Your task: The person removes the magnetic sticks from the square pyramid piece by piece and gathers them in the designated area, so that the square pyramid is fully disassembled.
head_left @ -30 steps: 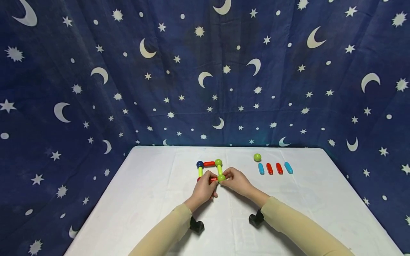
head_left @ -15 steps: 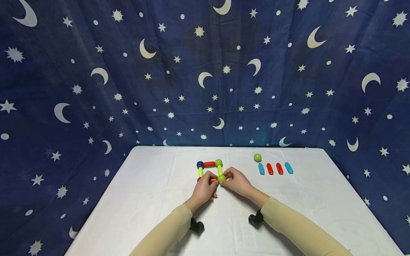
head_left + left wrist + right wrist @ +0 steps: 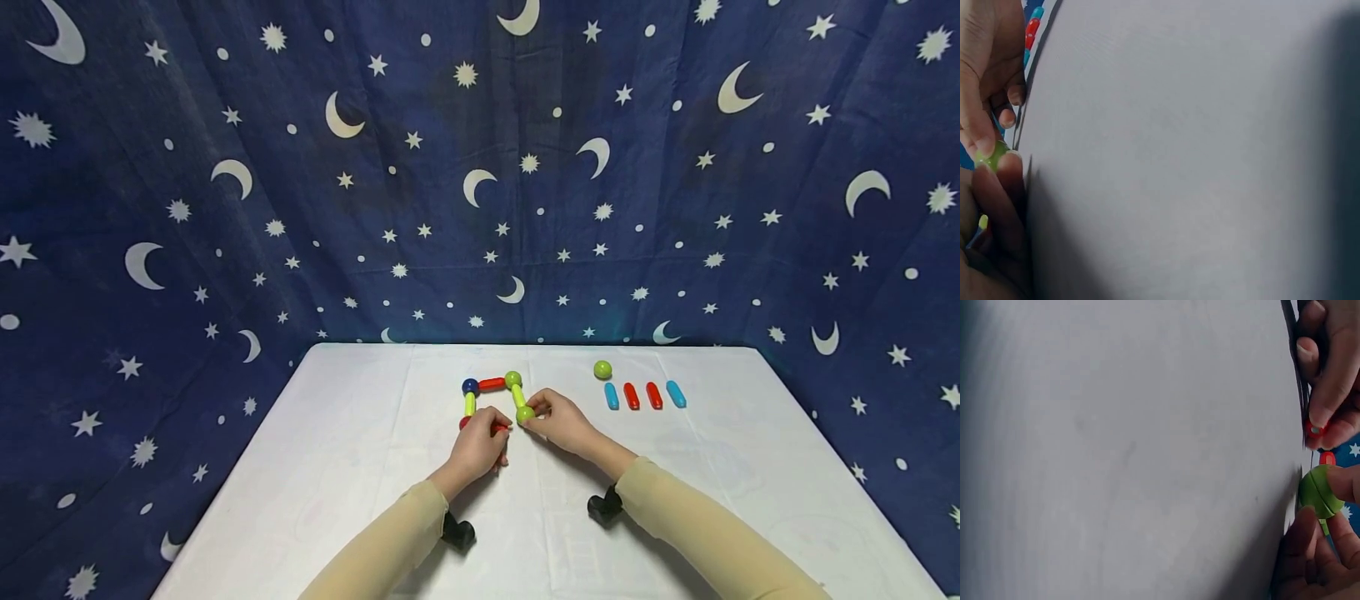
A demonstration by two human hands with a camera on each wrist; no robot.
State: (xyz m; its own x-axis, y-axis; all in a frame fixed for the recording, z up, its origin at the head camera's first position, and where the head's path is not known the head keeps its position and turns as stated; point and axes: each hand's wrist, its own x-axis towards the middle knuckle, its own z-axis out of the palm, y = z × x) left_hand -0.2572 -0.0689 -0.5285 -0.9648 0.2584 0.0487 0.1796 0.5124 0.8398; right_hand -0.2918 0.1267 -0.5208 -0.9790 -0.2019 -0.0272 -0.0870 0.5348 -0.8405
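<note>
Ball-and-rod frame (image 3: 492,384) lies near the middle of the head view, its lower right corner parted. Your left hand (image 3: 477,442) pinches the lower red rod (image 3: 499,428); your right hand (image 3: 561,423) grips the lower green ball (image 3: 525,415), which meets the slanted yellow-green rod (image 3: 519,397). The pieces look like hard, light plastic, stiff and unlikely to crush. The joints may swivel under a sideways pull, so you should use small force.

Left wrist view: the green ball shows at the left edge among fingertips. Glossy and round, it could slip from a two-point pinch; your left hand's hold on the rod cannot be told here.

Right wrist view: at the right edge, your left finger and thumb hold the rod close to its exposed end, apart from the ball below. Your right thumb and fingers surround the ball, judged the sounder hold. For the rod, mid-length is advised.
</note>
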